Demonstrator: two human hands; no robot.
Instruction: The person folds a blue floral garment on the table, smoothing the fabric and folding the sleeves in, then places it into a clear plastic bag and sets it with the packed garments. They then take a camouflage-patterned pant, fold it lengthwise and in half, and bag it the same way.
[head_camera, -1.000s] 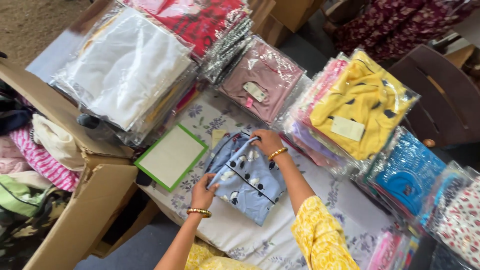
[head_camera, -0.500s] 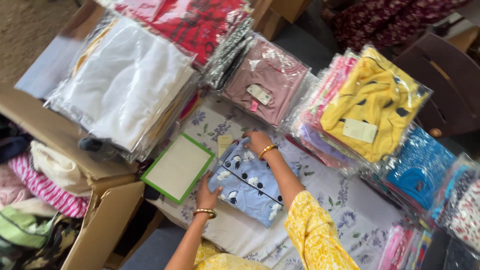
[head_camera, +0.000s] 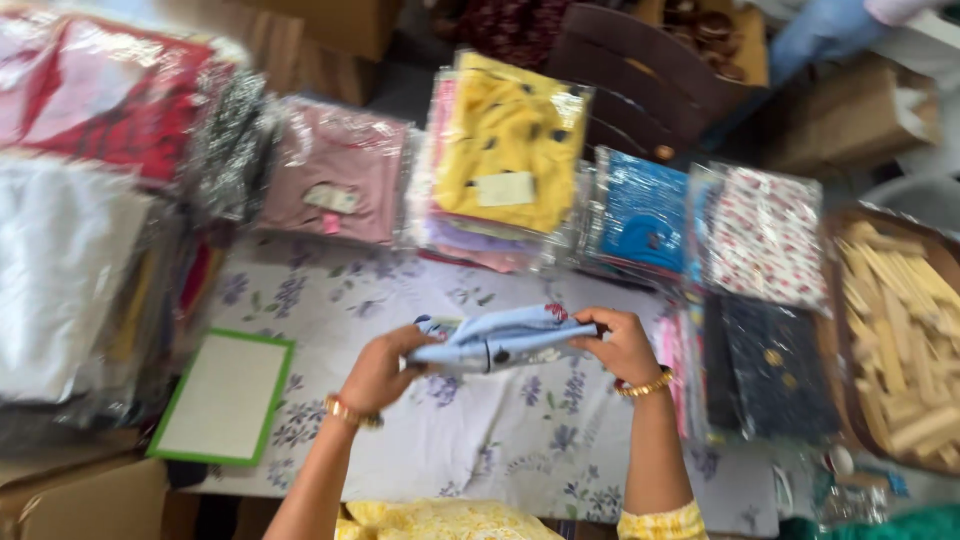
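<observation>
Your left hand (head_camera: 378, 372) and right hand (head_camera: 622, 345) each have fingers clenched on an end of the folded blue garment (head_camera: 500, 340), holding it just above the floral surface (head_camera: 470, 450). A green-edged board (head_camera: 222, 396) lies left; bagged clothes (head_camera: 510, 155) stack far.

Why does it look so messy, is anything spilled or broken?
Nothing looks spilled or broken. The bagged clothes lean in overlapping, tilted stacks, and both hands, left hand and right hand, hold a folded light blue garment.
</observation>
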